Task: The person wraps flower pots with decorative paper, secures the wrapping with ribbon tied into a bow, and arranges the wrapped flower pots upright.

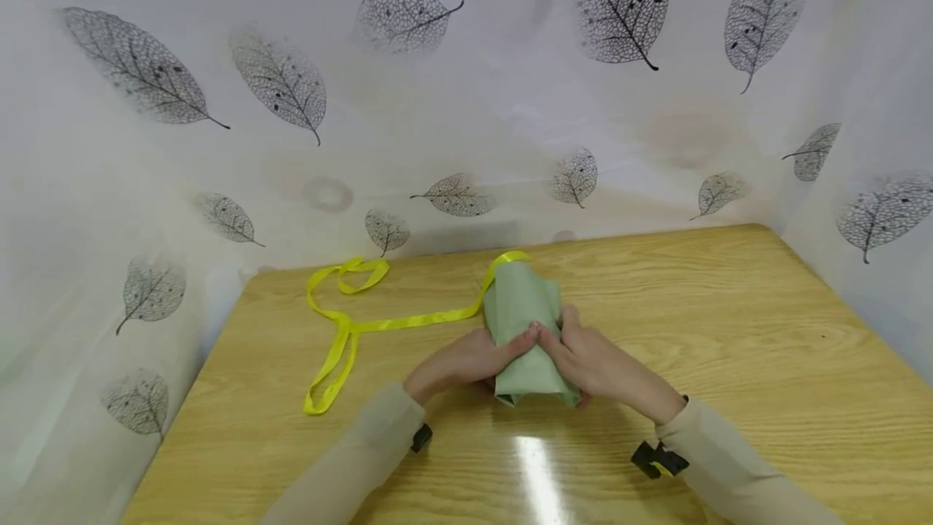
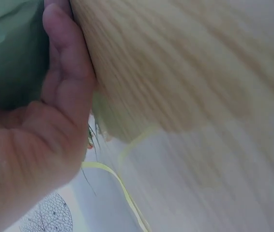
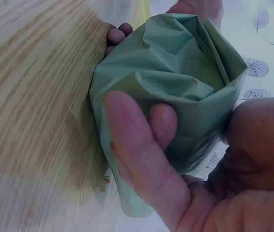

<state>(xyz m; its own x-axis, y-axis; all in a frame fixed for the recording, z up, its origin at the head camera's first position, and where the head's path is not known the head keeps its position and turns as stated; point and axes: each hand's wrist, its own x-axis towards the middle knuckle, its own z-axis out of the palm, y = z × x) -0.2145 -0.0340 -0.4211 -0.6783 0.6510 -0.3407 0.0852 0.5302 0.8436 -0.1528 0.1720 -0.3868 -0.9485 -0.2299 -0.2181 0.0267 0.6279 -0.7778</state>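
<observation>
Looks like a screened-off work spot; home or workplace, can't tell from where I stand. Glossy light-brown wood-grain tabletop [image 1: 729, 306], white sheeting [image 1: 466, 112] printed with black-grey skeleton leaves [image 1: 624, 2] along its far, left and right sides.

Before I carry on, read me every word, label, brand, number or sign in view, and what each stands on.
None: no readable text in any view.
Green wrapping, yellow ribbon, tabletop: no lettering visible.
Backdrop: leaf prints, no words.
Small coloured patch, left wrist view: too blurred to tell.
</observation>
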